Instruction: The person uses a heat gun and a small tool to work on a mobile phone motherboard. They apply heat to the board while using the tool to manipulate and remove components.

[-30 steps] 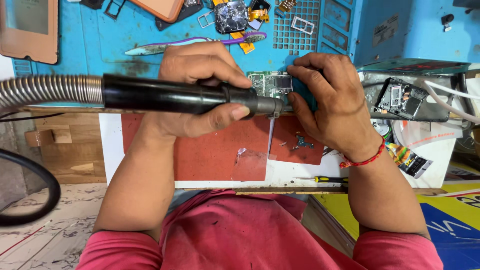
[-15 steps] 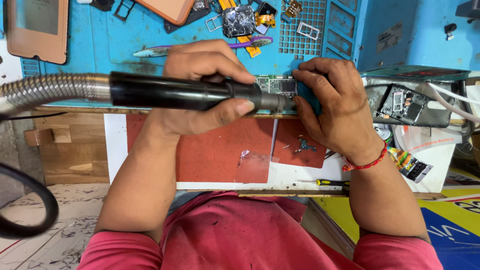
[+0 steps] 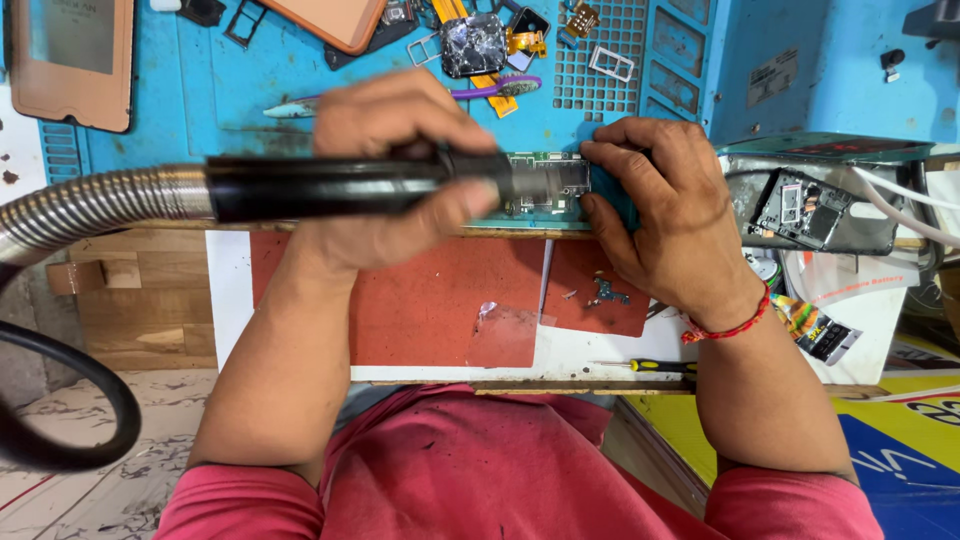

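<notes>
The left hand [image 3: 400, 175] is wrapped around the black handle of a hot-air tool [image 3: 340, 187], fingers curled over the top and thumb pressed against the near side, so the metal nozzle points right at a small green circuit board [image 3: 548, 185]. That board lies at the near edge of the blue work mat [image 3: 250, 90], just right of the nozzle tip and partly hidden by it. The right hand [image 3: 665, 215] pins the board from the right, fingertips bent and pressed down on its end, with a red thread around the wrist. From the handle a ribbed metal hose [image 3: 90, 205] runs off left and joins a black cable [image 3: 70, 400] looping near the floor. Nearer the person lies a red pad [image 3: 420, 300] with tiny loose parts, and a yellow-handled screwdriver [image 3: 650, 366] rests at the near right. Farther away sit a cracked square module [image 3: 472, 45] and a tan phone case [image 3: 70, 60]. To do this well, I would judge that the nozzle should hover just off the board, never resting on one spot, while the right fingertips stay clear of the heated area. Against the picture half a second ago, the grip and the board's place look unchanged; only the view has shifted slightly, and the nozzle seems a touch closer over the board.
</notes>
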